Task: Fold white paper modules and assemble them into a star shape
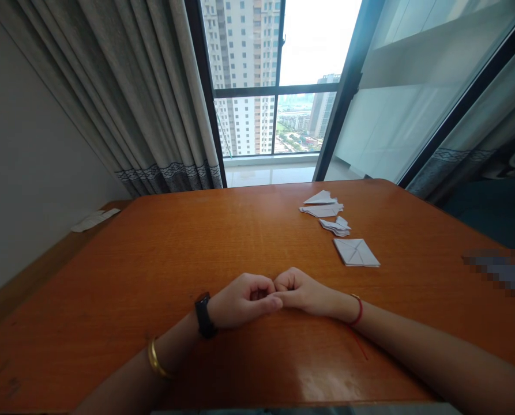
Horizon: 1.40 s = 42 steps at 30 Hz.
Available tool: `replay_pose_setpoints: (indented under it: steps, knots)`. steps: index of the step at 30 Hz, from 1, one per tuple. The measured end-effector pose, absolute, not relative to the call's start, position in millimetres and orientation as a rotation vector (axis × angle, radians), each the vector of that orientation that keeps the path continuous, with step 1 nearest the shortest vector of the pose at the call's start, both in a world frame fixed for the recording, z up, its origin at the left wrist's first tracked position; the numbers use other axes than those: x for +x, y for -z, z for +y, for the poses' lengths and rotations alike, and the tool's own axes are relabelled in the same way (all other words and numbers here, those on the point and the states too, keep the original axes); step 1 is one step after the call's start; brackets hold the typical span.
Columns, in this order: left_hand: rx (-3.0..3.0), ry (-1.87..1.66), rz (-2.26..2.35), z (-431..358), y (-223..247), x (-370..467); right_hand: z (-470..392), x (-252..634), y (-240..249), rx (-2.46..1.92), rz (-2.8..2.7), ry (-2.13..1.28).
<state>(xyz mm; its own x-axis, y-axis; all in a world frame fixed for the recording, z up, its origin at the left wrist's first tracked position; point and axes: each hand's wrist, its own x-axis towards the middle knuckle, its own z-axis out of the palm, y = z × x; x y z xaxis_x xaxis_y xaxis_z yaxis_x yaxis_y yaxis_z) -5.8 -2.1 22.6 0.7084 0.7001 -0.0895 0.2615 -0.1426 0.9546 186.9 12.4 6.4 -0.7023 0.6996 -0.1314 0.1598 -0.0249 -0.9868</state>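
Observation:
My left hand (245,298), with a black watch at the wrist, rests on the wooden table (175,248), its fingers curled. Touching its fingertips is my right hand (304,293), also curled, with a red string bracelet on the wrist. Nothing shows between the two hands. Beyond my right hand lies a folded white paper square (356,253). Farther back are a small folded paper piece (335,226), a flat folded one (322,210) and a pointed one (321,197).
A white paper (95,220) lies on the ledge at the left. Behind the table are a grey curtain (153,104) and a window. A blurred, pixelated object (503,274) is at the table's right edge.

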Motion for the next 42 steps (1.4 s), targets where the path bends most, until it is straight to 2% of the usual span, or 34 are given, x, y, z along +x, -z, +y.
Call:
replay_pose_setpoints:
  steps: [12,42]
  knots:
    - [1.532,-0.455,0.715,1,-13,-4,13,185,-5,-0.912,-1.796,-1.764]
    - [1.575,-0.442,0.704,4,-7,-5,13,186,-3,-0.915,-1.827,-1.716]
